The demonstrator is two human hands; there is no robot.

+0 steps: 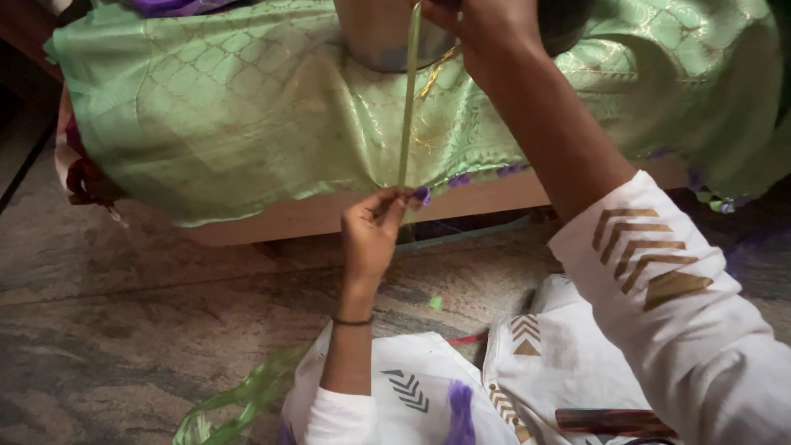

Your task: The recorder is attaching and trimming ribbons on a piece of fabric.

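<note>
With purple tassels (458, 179) already on the green saree's (231, 107) edge, left hand (371, 231) and right hand (461, 21) both pinch a taut green thread bundle (407, 107).

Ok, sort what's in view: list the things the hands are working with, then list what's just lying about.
In hand:
- left hand, pinching the strand's lower end
- right hand, holding its top
- green thread strand, pulled taut
- green silk fabric, with purple tassels on its edge

Lying about:
- steel pot
- loose green threads on the floor
- purple thread bundle
</note>
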